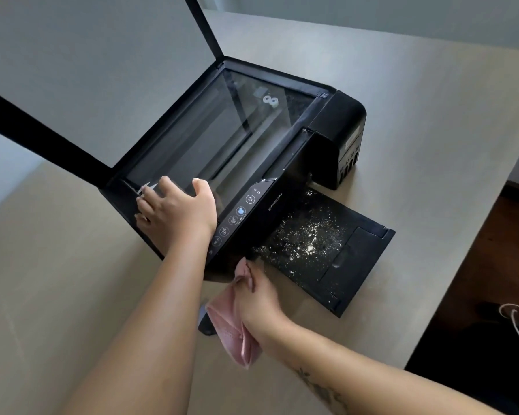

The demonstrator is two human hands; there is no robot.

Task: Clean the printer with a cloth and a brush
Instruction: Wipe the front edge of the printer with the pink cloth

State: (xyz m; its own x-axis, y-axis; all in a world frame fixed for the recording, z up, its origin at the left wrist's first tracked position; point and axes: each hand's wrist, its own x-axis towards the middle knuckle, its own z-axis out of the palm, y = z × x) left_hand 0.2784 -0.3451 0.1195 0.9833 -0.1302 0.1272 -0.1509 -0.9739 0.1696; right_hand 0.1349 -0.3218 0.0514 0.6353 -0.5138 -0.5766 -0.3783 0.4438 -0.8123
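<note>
A black printer (336,127) stands on the table with its scanner lid (87,70) raised to the left, baring the glass (222,130). My left hand (177,211) rests on the printer's near left corner, fingers spread over the edge of the glass, with small white bits at the fingertips. My right hand (258,301) grips a pink cloth (228,327) against the printer's lower front edge, beside the pulled-out output tray (357,265). White dust speckles the tray. No brush can be made out.
The beige table (402,85) stretches around the printer; its right edge drops to a dark floor. A small dark object (206,326) lies partly hidden under the cloth. A white cord loop (516,313) shows at the far right.
</note>
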